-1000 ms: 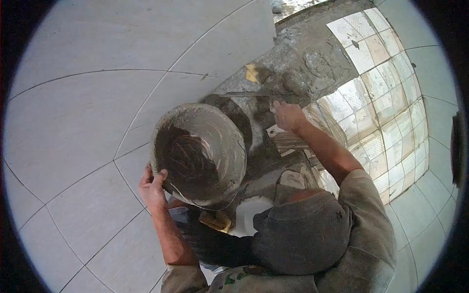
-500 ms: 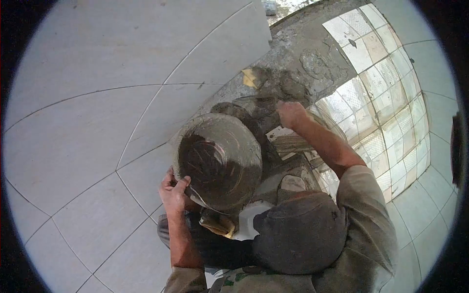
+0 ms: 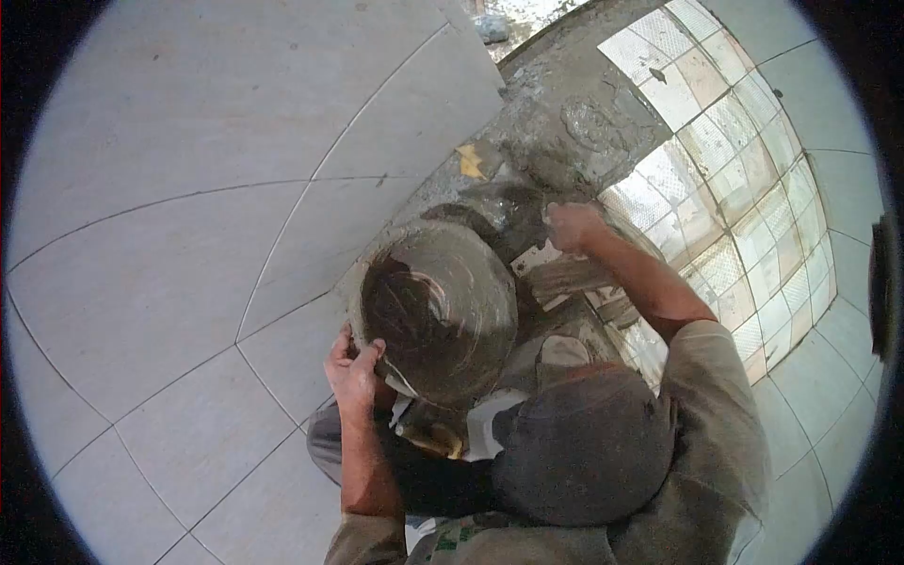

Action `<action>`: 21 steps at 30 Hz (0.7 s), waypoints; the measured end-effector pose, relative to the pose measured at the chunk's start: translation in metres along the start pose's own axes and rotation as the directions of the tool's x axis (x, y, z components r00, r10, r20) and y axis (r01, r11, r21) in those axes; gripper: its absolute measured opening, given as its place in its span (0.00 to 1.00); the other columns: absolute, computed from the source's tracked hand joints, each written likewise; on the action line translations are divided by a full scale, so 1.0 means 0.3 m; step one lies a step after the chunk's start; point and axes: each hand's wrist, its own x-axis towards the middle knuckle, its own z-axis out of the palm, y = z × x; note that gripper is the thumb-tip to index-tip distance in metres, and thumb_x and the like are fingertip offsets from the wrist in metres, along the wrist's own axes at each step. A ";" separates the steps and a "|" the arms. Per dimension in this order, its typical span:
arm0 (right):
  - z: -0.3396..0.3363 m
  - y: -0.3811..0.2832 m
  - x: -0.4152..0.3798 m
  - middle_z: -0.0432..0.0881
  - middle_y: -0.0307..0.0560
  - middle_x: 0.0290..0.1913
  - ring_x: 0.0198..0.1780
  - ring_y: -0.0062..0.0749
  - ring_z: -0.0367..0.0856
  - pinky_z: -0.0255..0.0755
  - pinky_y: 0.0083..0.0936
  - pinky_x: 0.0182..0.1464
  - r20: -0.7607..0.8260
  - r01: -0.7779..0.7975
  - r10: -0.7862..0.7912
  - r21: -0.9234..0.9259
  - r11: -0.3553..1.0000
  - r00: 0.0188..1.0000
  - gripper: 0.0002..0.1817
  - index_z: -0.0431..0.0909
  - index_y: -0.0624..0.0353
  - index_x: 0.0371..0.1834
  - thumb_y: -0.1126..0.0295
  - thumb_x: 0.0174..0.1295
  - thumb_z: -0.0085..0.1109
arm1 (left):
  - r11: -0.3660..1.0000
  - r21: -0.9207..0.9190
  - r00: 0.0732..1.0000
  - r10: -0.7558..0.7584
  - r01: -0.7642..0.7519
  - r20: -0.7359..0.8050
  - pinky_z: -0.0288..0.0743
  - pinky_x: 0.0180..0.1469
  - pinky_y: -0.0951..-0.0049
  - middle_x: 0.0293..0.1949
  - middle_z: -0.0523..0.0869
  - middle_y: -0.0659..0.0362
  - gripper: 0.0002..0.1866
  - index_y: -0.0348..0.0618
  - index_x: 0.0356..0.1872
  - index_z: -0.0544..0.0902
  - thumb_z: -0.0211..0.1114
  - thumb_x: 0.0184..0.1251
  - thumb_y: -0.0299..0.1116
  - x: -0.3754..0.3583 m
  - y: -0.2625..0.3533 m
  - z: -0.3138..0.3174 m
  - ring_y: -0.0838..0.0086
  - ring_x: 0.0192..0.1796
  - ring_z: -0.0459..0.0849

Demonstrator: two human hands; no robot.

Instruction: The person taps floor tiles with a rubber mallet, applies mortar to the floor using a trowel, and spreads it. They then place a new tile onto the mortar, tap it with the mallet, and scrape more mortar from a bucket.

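My left hand (image 3: 354,375) grips the near-left rim of a round bucket (image 3: 471,311), thumb over the edge. The bucket is tilted, its inside smeared with grey mortar. Beyond its far right side, my right hand (image 3: 572,226) is closed on the handle of a trowel (image 3: 507,205), whose wet, shiny blade lies low over the mortar bed (image 3: 603,122). The handle is mostly hidden by the fingers. A yellow scrap (image 3: 470,161) lies just past the blade.
Small patterned tiles (image 3: 720,141) cover the floor at the right. Large pale tiles (image 3: 188,273) form the surface at the left. A dark cap (image 3: 584,447) and bent knee are at the bottom. A yellowish object (image 3: 435,439) lies below the bucket.
The bucket and my left hand appear a little farther right, and the whole view has shifted slightly. The trowel blade, dark and blurred before, now shows a wet shine. Both grips are unchanged.
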 end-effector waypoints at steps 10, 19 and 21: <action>0.000 0.050 -0.346 0.78 0.58 0.31 0.37 0.60 0.78 0.71 0.48 0.39 -0.396 0.347 -0.201 0.341 0.874 0.896 0.17 0.73 0.59 0.41 0.62 0.50 0.58 | 0.988 -0.120 0.993 0.091 -0.099 -0.071 0.72 0.48 0.77 0.42 0.85 0.57 0.23 0.28 0.54 0.78 0.59 0.53 0.21 0.044 0.064 0.053 0.74 0.42 0.81; -0.130 0.029 -0.291 0.74 0.51 0.41 0.47 0.46 0.79 0.73 0.41 0.45 -0.458 0.382 -0.492 -0.316 0.869 0.740 0.16 0.71 0.54 0.44 0.67 0.52 0.59 | 0.973 -0.216 0.982 0.121 -0.087 0.148 0.72 0.51 0.76 0.46 0.85 0.56 0.26 0.29 0.53 0.79 0.60 0.47 0.23 0.069 0.150 0.036 0.74 0.45 0.81; -0.107 0.065 -0.211 0.73 0.50 0.40 0.49 0.45 0.78 0.73 0.41 0.48 -0.429 0.328 -0.463 -0.351 0.877 0.776 0.14 0.71 0.54 0.45 0.70 0.54 0.58 | 0.972 -0.210 0.975 0.143 -0.106 0.170 0.71 0.52 0.76 0.47 0.84 0.55 0.27 0.28 0.53 0.78 0.60 0.46 0.24 0.057 0.166 0.043 0.73 0.46 0.81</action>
